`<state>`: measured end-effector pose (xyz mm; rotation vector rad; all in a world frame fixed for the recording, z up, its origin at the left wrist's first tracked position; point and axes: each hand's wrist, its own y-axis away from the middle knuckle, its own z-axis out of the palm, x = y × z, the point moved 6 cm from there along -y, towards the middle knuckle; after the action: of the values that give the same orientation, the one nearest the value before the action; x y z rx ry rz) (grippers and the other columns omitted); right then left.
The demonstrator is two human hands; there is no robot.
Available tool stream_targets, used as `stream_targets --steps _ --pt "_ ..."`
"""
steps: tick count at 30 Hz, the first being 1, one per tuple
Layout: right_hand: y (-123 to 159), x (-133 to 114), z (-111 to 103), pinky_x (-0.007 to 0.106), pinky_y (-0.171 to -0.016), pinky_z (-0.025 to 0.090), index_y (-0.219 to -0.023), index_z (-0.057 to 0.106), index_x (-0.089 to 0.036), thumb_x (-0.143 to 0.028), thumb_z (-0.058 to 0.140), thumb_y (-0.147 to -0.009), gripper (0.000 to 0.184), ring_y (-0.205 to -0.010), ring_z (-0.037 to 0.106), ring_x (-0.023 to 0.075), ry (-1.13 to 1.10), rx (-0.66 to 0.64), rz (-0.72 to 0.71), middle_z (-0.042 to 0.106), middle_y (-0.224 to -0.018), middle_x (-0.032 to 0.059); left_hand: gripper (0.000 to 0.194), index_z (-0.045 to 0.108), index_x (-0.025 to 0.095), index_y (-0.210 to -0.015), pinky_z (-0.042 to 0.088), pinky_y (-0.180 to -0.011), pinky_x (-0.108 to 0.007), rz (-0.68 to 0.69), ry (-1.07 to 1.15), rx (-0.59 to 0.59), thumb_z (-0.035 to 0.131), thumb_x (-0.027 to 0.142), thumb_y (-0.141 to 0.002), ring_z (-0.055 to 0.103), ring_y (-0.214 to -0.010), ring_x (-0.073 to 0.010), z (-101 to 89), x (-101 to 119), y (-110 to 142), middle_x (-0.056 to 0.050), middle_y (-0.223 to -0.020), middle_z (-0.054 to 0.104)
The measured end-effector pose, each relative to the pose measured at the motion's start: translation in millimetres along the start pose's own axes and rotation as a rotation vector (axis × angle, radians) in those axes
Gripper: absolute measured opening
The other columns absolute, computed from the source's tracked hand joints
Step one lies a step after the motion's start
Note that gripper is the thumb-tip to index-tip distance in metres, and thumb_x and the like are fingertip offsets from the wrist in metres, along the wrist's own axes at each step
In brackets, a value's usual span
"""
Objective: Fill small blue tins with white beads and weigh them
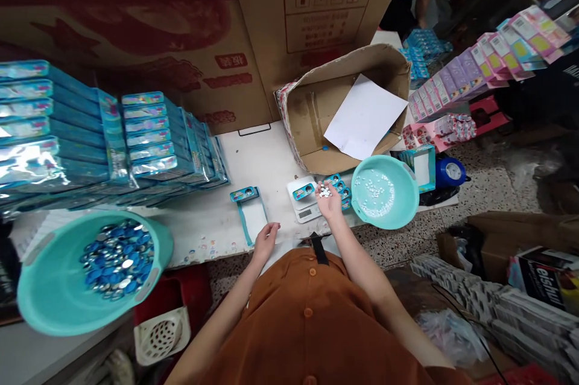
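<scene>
Before me on the table (248, 155) sits the scale (304, 213), with a small open box (254, 217) to its left and a basin (407, 192) of pellets (382, 209) to its right. Behind stands an open carton (304, 125) (a sheet (365, 116) lies in it). Far left, stacked packs (156, 131) stand behind a tub (49, 291) of discs (120, 261).

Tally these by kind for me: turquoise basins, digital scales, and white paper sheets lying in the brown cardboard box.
Turquoise basins: 2
Digital scale: 1
White paper sheet: 1
Total: 4
</scene>
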<state>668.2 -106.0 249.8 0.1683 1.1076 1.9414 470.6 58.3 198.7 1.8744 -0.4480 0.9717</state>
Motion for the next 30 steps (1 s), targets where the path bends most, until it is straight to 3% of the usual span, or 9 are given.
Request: stream_targets --steps 4,12,21,30 --pt "-11 -3 6 0.022 -0.063 0.053 -0.08 0.06 -0.018 -0.02 0.048 -0.09 0.015 -0.062 0.059 0.0086 0.067 -0.001 -0.098 0.063 -0.071 -0.0007 0.048 0.064 0.019 -0.086 0.044 -0.09 -0.037 0.0 -0.008 0.009 0.052 0.063 -0.073 0.063 -0.095 -0.0246 0.0 0 0 -0.009 -0.093 0.07" --pt "-31 -13 14 0.021 -0.056 0.05 -0.058 0.042 -0.021 -0.029 0.041 -0.093 0.035 -0.056 0.056 0.0087 0.036 0.117 -0.264 0.058 -0.061 -0.0019 0.043 0.062 0.02 -0.081 0.043 -0.092 -0.036 -0.01 0.013 0.033 0.052 0.061 -0.074 0.062 -0.095 -0.0233 -3.4 -6 0 -0.008 -0.091 0.07" --pt "-32 -4 22 0.023 -0.062 0.051 -0.066 0.054 -0.021 -0.041 0.032 -0.094 0.041 -0.061 0.06 0.0104 0.323 0.102 -0.372 0.061 -0.065 -0.0001 0.038 0.062 0.02 -0.081 0.044 -0.088 -0.033 -0.011 0.051 0.046 0.052 0.057 -0.076 0.061 -0.093 -0.0218 -5.3 -6 1 -0.006 -0.089 0.069" --pt "-33 2 22 0.024 -0.063 0.051 -0.063 0.054 -0.02 -0.041 0.03 -0.094 0.045 -0.06 0.061 0.0108 0.354 0.145 -0.425 0.061 -0.061 -0.0002 0.04 0.061 0.018 -0.084 0.045 -0.088 -0.034 -0.018 0.138 0.115 0.05 0.056 -0.078 0.062 -0.09 -0.0212 -8.5 -17 -3 -0.008 -0.089 0.068"
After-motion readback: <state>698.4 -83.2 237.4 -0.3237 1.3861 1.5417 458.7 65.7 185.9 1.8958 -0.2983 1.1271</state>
